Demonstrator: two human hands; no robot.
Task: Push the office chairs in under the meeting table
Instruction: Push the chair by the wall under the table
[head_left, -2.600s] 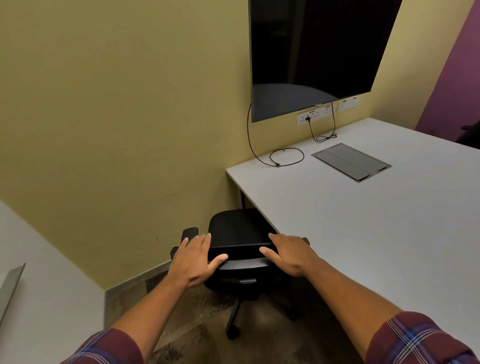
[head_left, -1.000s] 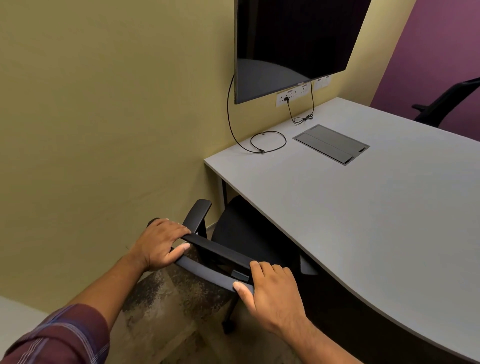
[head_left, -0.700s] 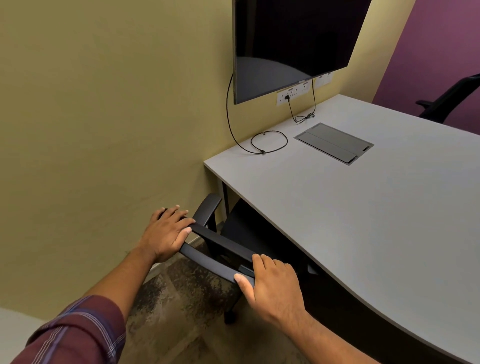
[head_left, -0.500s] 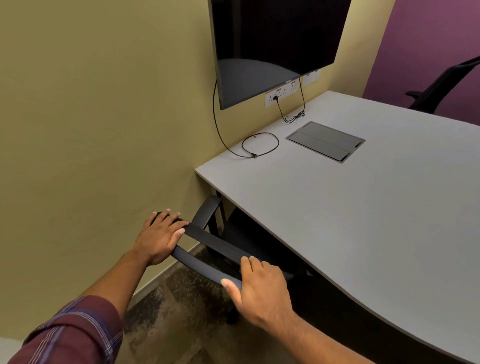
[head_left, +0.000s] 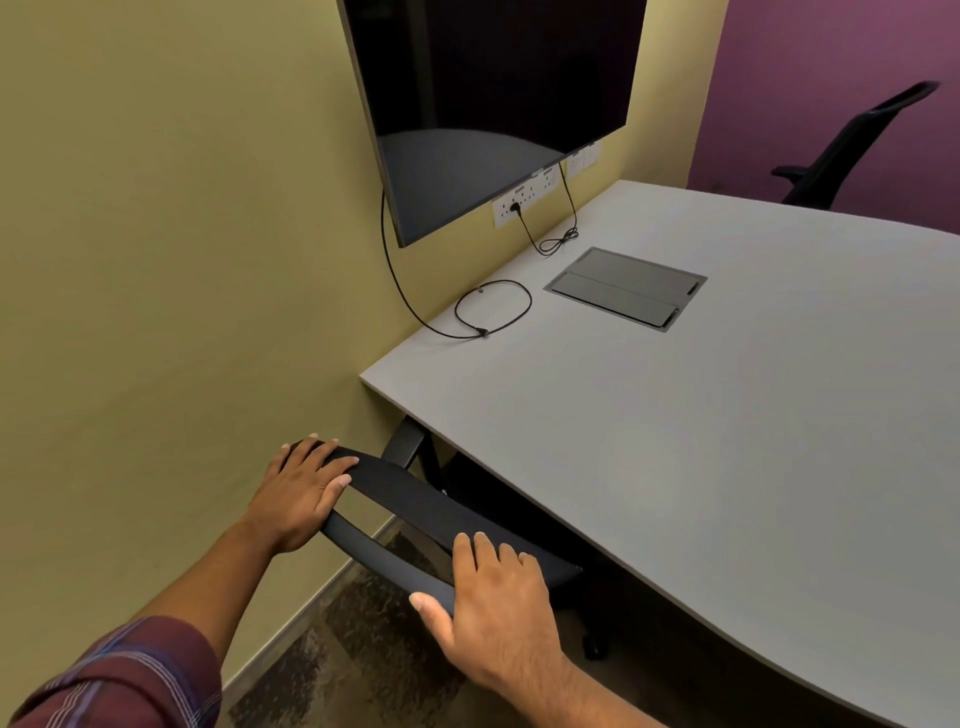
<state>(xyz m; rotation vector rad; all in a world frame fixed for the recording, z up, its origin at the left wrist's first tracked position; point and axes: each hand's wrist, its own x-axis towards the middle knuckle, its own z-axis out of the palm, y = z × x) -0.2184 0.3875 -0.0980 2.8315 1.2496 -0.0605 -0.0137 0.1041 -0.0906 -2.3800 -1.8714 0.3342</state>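
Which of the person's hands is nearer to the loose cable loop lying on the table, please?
Left. The left hand grips the chair back's end below the cable loop; the right hand holds its nearer end.

no readable text, labels or brand marks on any surface, wall socket strip markings too small

Head-worn view, downward over near table corner

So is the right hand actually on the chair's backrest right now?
Touching. The head view shows the right hand laid over the top edge of the chair backrest, fingers on top and thumb against its rear face, with no gap.
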